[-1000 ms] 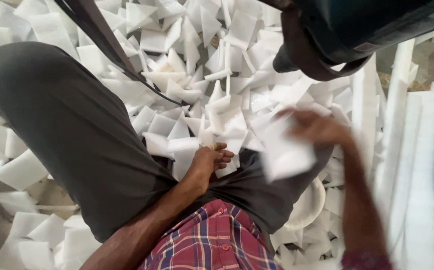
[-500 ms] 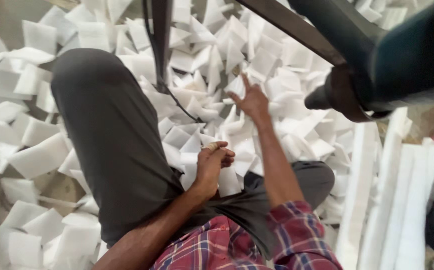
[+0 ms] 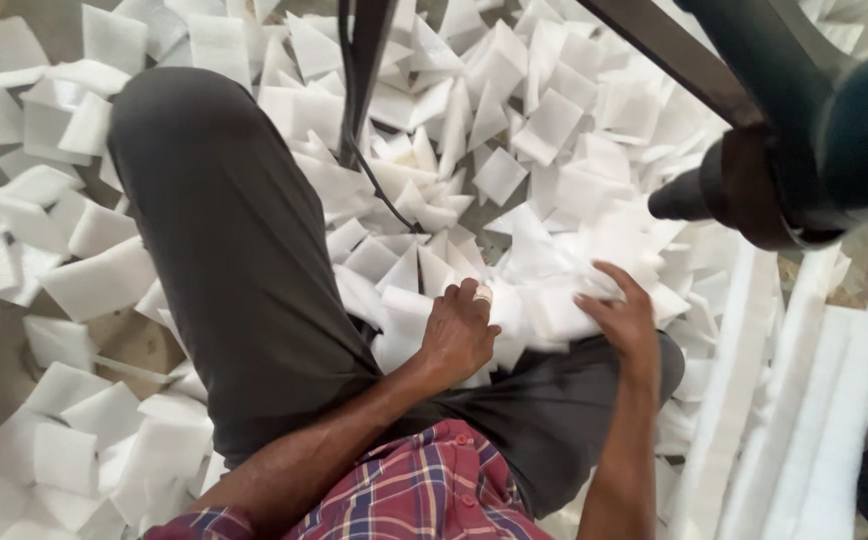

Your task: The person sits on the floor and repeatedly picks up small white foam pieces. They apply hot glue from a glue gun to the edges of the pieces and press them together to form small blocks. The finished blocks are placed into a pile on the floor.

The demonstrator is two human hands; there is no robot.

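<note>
1. Two hands show, both the person's own: the left hand (image 3: 462,335) and the right hand (image 3: 622,318). There is one raised knee in grey trousers (image 3: 234,230), one checked shirt (image 3: 424,490) at the bottom edge, one dark machine (image 3: 804,150) at the upper right, and one dark strut (image 3: 366,70) with a cable coming down from the top.
2. The white foam squares (image 3: 514,120) are too many to count; they cover the floor all round the leg. A few long white foam strips (image 3: 754,400) lie at the right; their number cannot be told.
3. A small stack of foam squares (image 3: 544,300) lies on the lap between the two hands, touching both.
4. The left hand is curled, fingers bent down onto the near edge of the stack, thumb tucked; it presses rather than pinches.
5. The right hand lies flat with fingers spread, palm down on the right side of the stack. Its edges are blurred, so I cannot tell whether any finger hooks under a square.
6. Half a second ago the right hand was stretched out with fingers splayed over the heap beyond the knee; now it has drawn back to the lap beside the left.
7. The left hand has kept its place against the thigh.
</note>
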